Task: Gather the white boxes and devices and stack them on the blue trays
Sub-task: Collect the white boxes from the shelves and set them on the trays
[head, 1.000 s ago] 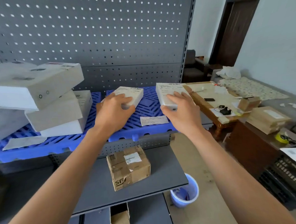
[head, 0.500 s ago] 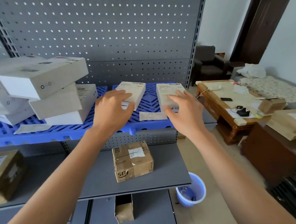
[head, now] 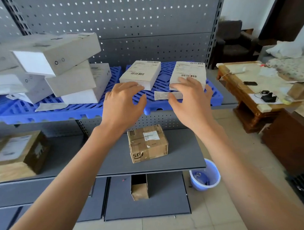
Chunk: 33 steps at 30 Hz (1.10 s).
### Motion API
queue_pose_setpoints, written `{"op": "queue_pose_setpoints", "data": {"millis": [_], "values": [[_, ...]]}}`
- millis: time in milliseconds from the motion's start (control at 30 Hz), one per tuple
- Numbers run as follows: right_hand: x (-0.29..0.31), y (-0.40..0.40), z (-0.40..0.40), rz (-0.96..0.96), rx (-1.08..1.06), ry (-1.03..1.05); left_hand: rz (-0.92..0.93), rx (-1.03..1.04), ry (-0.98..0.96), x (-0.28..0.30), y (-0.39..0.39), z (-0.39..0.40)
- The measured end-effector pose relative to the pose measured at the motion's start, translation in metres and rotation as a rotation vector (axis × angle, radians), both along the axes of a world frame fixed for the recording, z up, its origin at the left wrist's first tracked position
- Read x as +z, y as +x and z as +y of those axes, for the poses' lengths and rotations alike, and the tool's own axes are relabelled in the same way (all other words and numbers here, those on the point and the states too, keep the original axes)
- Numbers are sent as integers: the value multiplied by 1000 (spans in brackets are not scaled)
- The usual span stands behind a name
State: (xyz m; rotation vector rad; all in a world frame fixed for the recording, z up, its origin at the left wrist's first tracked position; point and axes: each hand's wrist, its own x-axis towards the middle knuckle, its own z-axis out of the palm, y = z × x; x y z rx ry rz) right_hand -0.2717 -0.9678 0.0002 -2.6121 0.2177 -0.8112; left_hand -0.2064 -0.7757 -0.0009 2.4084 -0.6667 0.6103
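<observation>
Both hands are hovering with loosely spread, empty fingers at the frame's centre: the left hand [head: 123, 103] before one flat white barcoded box [head: 140, 74], the right hand [head: 191, 99] before its twin [head: 187, 74], both lying side by side on the blue slatted plastic tray [head: 215, 97], seemingly ready for stacking.

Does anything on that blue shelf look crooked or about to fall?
Yes. The stack of white boxes on the left of the blue trays is untidy: the top box sits tilted and twisted, overhanging those beneath. A loose paper slip lies beside it.
</observation>
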Motion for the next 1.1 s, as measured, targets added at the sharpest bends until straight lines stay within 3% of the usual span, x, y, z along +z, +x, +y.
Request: {"op": "queue_pose_setpoints", "data": {"millis": [267, 600, 1100], "values": [[7, -10, 55, -36, 27, 25, -18, -34, -9, 3, -30, 63], [-3, -42, 212, 68, 239, 74, 54, 58, 78, -2, -82, 215], [-40, -67, 470, 254, 603, -65, 312, 433, 136, -47, -164, 485]]}}
